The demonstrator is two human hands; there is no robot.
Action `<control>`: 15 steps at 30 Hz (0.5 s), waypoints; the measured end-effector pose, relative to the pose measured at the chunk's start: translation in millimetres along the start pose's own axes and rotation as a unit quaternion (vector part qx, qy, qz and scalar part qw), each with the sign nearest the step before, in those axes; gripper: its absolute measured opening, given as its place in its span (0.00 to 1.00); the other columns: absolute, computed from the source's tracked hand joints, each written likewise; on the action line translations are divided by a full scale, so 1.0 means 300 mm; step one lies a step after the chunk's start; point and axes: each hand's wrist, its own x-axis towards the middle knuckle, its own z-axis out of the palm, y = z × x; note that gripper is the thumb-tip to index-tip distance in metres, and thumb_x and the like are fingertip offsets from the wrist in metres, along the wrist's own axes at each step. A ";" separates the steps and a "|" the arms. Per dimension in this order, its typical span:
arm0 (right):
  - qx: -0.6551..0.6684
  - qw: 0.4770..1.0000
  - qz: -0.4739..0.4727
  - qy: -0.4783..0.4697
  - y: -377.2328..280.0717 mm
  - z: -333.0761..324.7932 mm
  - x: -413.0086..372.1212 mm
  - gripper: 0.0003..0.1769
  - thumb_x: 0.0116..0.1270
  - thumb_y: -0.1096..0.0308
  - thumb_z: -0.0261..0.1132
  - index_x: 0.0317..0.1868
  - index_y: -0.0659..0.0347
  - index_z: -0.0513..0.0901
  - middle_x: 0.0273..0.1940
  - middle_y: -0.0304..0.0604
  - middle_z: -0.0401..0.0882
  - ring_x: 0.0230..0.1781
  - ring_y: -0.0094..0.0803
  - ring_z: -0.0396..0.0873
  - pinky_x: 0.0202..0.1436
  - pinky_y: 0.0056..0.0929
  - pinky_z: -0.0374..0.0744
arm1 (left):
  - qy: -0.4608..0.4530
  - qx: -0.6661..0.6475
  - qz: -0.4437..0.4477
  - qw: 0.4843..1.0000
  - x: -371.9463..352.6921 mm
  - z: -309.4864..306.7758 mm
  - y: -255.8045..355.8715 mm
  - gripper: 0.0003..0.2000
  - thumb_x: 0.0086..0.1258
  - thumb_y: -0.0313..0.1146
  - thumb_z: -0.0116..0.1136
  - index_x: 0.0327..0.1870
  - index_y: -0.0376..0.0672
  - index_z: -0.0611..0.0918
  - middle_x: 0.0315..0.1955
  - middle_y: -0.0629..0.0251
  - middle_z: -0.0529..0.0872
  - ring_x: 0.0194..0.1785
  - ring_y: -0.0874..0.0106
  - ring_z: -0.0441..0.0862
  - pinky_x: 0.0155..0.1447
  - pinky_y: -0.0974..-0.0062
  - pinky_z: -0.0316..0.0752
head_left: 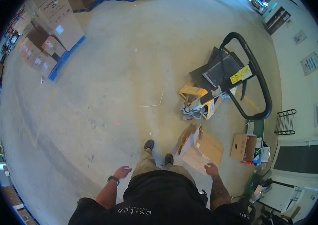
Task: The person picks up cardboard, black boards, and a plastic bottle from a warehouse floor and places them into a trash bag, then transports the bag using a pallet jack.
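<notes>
My right hand (211,169) grips the near edge of an opened cardboard box (208,145), its flaps spread, low beside my right leg. A paler flap and the dark inside show on the box's left side. On the other side of my body, my left hand (122,172) hangs in the air with curled fingers, a dark watch on its wrist. A small whitish spot shows at those fingertips, too small to name. My shoes stand on the concrete floor, just left of the box.
Ahead to the right stands a yellow pallet jack (194,92) with a black loop handle (265,86). A smaller open carton (243,147) sits by the right wall, near a black wire rack (285,122). Stacked boxes rest on a blue pallet (65,58) at far left.
</notes>
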 end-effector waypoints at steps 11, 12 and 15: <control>0.159 0.984 0.058 -0.064 -0.299 0.114 -0.147 0.28 0.61 0.55 0.66 0.55 0.66 0.74 0.32 0.49 0.82 0.26 0.32 0.82 0.31 0.30 0.80 | -0.016 0.085 -0.038 0.996 0.186 -0.370 0.184 0.33 0.64 0.56 0.55 0.61 0.39 0.73 0.52 0.53 0.80 0.50 0.62 0.80 0.45 0.66 0.78; 0.157 0.987 -0.003 -0.026 -0.341 0.098 -0.127 0.27 0.62 0.55 0.65 0.55 0.65 0.74 0.32 0.49 0.82 0.27 0.32 0.81 0.33 0.29 0.79 | -0.050 0.097 -0.043 0.993 0.203 -0.368 0.198 0.33 0.63 0.57 0.55 0.62 0.40 0.73 0.53 0.53 0.80 0.51 0.61 0.80 0.45 0.66 0.79; 0.175 0.984 -0.020 0.038 -0.482 0.004 -0.120 0.25 0.63 0.56 0.64 0.56 0.62 0.74 0.33 0.49 0.82 0.30 0.31 0.81 0.37 0.28 0.79 | -0.103 0.142 -0.045 0.984 0.202 -0.331 0.253 0.35 0.62 0.59 0.54 0.63 0.41 0.72 0.53 0.53 0.79 0.52 0.59 0.79 0.45 0.65 0.79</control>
